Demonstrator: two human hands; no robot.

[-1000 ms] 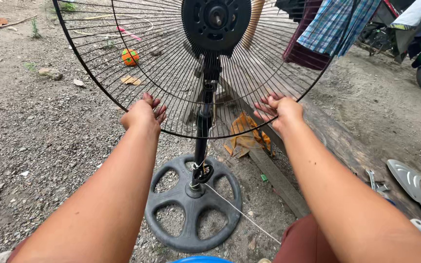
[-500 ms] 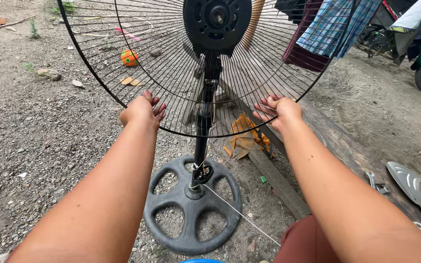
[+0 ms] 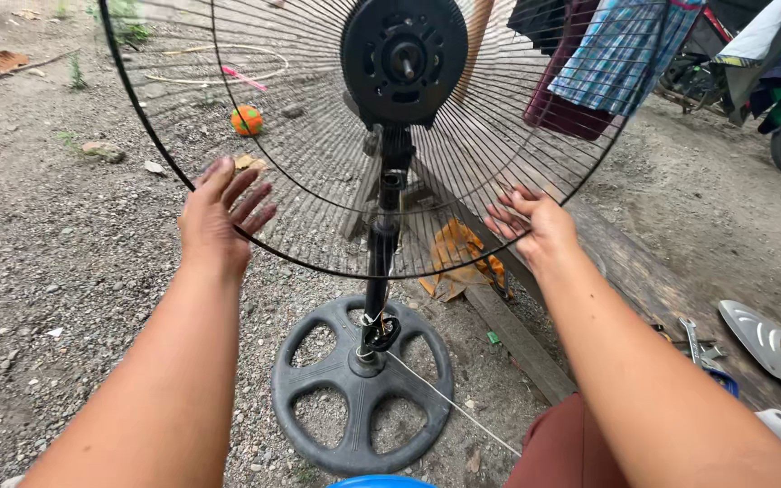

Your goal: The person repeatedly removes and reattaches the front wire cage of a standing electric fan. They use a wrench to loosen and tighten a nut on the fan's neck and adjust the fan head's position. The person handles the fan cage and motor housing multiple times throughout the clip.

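Fan guard [image 3: 318, 136], the black wire grille on a stand fan, sits upright right in front of the person, tilted a bit toward the camera. Left hand [image 3: 219, 217] has a loose, wide grip, fingers spread against the lower left rim of the grille, not really closed around anything. Right hand [image 3: 535, 226] is the same deal on the lower right rim, fingers fanned out and touching the wires. Between them is the black motor hub [image 3: 404, 59] with its bare shaft, then the pole [image 3: 380, 271] down to the round black base [image 3: 359, 389] on gravel. Orange ball [image 3: 247, 119] lies further back, a wooden plank [image 3: 517, 334] runs along the right, and metal fan blades [image 3: 770, 348] lie beside it.
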